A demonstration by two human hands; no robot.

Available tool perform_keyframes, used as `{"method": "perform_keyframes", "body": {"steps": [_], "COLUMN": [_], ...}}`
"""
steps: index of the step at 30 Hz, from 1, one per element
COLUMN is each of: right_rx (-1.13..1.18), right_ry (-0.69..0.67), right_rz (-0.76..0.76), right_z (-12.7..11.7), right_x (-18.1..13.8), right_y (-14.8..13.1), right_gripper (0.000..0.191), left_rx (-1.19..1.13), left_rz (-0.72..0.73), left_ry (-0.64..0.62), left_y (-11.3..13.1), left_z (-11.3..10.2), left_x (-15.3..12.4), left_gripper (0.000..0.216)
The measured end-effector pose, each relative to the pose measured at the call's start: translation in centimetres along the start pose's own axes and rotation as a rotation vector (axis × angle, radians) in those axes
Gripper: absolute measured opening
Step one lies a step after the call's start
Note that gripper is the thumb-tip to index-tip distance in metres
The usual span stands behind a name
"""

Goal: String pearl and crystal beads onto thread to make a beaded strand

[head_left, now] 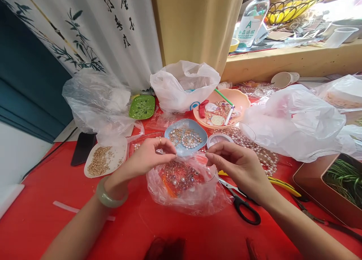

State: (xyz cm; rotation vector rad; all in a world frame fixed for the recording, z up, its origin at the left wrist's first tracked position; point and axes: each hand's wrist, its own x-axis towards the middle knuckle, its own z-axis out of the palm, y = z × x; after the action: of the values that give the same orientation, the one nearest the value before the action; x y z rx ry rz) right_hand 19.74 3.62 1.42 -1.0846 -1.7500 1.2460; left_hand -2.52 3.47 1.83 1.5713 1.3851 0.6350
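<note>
My left hand (pixel 154 153), with a ring and a pale green bangle (pixel 111 194), is closed in a pinch above a clear plastic bag (pixel 158 197). Facing it, my right hand (pixel 240 163) pinches thumb to fingertips, a short gap away. What either pinch holds is too fine to make out; a faint thin line curves near my right hand. Mixed beads (pixel 181 177), pearly and purplish, lie in the bag. Just beyond my hands is a blue dish (pixel 185 151) with gold beads and a small ring of pearls. Black-handled scissors (pixel 246 211) lie under my right wrist.
A white tray (pixel 120 148) of gold beads and a dark phone (pixel 82 148) lie left. Behind are a green dish (pixel 142 107), a peach bowl (pixel 244 97) and plastic bags (pixel 183 79). Pearl strands (pixel 268 160), yellow-handled pliers (pixel 284 185) and a planter box (pixel 311 173) are right.
</note>
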Motion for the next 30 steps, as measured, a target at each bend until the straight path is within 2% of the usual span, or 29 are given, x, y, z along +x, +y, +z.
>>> {"method": "perform_keyframes", "body": {"steps": [5,10,13,17,18,19,21,23,26,30], "right_rx": [-0.030,-0.075,-0.043,0.108,0.144,0.170,0.199,0.214,0.244,0.222], "right_ry": [0.040,0.044,0.077,0.108,0.103,0.098,0.102,0.116,0.085,-0.061], "right_rz": [-0.046,-0.064,-0.064,0.008,0.021,0.027,0.021,0.012,0.023,0.077], "right_z": [0.3,0.6,0.5,0.3,0.2,0.1,0.1,0.1,0.2,0.5], "right_x": [-0.3,-0.4,-0.4,-0.3,-0.3,-0.2,-0.2,-0.1,0.0,-0.1], "right_y": [0.3,0.7,0.8,0.9,1.0,1.0,1.1,1.1,1.0,1.0], "right_gripper": [0.015,0.012,0.013,0.015,0.015,0.016,0.016,0.016,0.017,0.019], "left_rx": [-0.212,-0.306,-0.182,0.060,0.139,0.225,0.368,0.403,0.390,0.420], "left_rz": [-0.030,-0.086,-0.045,0.017,0.033,0.049,0.066,0.062,0.082,0.185], "left_ry": [0.009,0.041,0.031,-0.321,-0.356,-0.334,-0.199,-0.123,-0.166,-0.245], "left_y": [0.1,-0.3,-0.2,-0.4,-0.5,-0.7,-1.2,-1.4,-1.3,-1.1], "left_z": [0.1,0.3,0.3,0.5,0.5,0.4,0.3,0.1,0.0,1.1], "left_x": [0.2,0.4,0.3,0.0,-0.1,0.0,0.1,0.2,0.2,0.0], "left_gripper": [0.011,0.017,0.015,0.010,0.010,0.011,0.012,0.012,0.012,0.015]}}
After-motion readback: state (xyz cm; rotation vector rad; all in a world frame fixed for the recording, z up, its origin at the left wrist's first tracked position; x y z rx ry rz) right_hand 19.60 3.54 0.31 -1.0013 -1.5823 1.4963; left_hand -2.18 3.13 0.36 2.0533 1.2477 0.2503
